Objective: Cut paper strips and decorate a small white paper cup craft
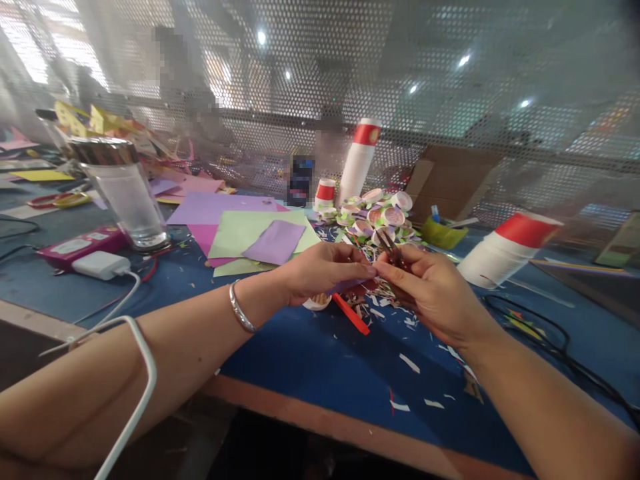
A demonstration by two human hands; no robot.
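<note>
My left hand [327, 270] is closed in a pinch over the table, its fingertips meeting those of my right hand. A small piece of purple paper [347, 285] shows under its fingers. My right hand [430, 280] is closed around a dark two-pronged tool [389, 245], whose tips point up and away; its exact kind is hard to make out. Below the hands lie a red-orange strip-like tool [353, 315] and a small white cup piece [319, 302], partly hidden by my left hand. Paper scraps [409, 363] are strewn around.
Cut cup pieces [375, 217] are heaped behind my hands. Stacked paper cups [357, 163] stand at the back, with another stack [507, 250] leaning at right. Coloured paper sheets [227, 230], a glass bottle [127, 200], a white charger [100, 263] and black cables [545, 333] lie about.
</note>
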